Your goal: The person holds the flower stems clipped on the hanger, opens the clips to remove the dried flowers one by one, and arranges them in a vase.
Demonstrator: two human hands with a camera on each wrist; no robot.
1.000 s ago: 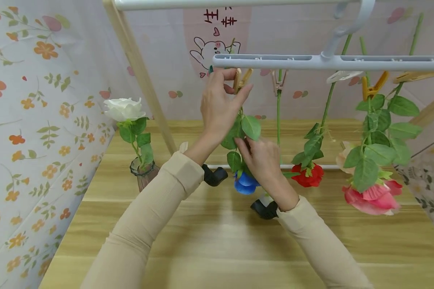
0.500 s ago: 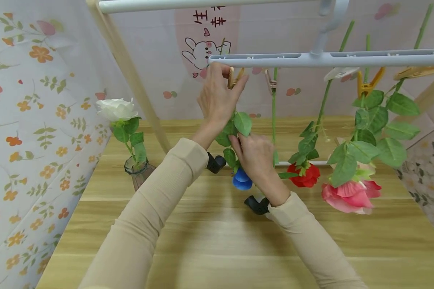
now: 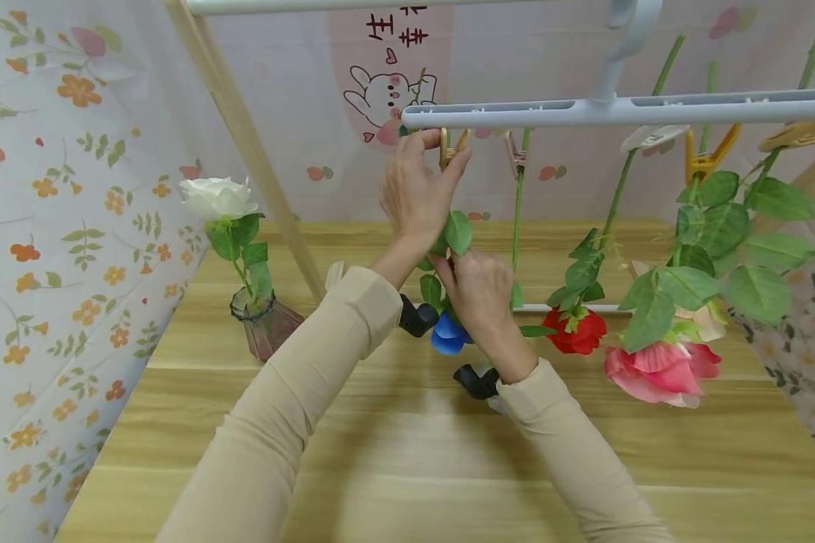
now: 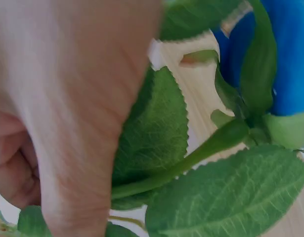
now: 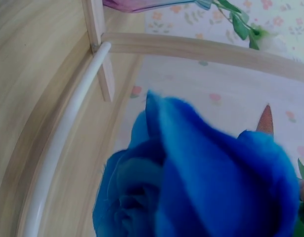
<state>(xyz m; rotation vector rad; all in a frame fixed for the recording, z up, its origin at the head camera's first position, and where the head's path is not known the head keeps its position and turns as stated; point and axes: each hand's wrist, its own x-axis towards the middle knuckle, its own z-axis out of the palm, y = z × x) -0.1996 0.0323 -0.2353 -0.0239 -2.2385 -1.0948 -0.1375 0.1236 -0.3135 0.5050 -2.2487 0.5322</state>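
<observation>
A blue rose (image 3: pixel 450 334) hangs head down below the left end of the light blue hanger bar (image 3: pixel 516 115). My left hand (image 3: pixel 413 188) is raised just under that bar, pinching a light wooden clothespin (image 3: pixel 444 147) between thumb and fingers. Lower down, my right hand (image 3: pixel 481 290) grips the rose's stem among its leaves (image 3: pixel 458 232), right above the bloom. The petals (image 5: pixel 206 168) fill much of the right wrist view. In the left wrist view, the green stem (image 4: pixel 191 163) runs from behind the hand to the blue bloom.
On the right, a red rose (image 3: pixel 576 330) and a pink rose (image 3: pixel 662 373) hang upside down from clothespins. A white rose (image 3: pixel 219 197) stands in a glass vase (image 3: pixel 269 328) at left. A wooden post (image 3: pixel 244 143) rises beside my left arm.
The head view has shifted slightly. Both hands keep their places at the clothespin and the stem; the blue bloom sits a little further left in view.
</observation>
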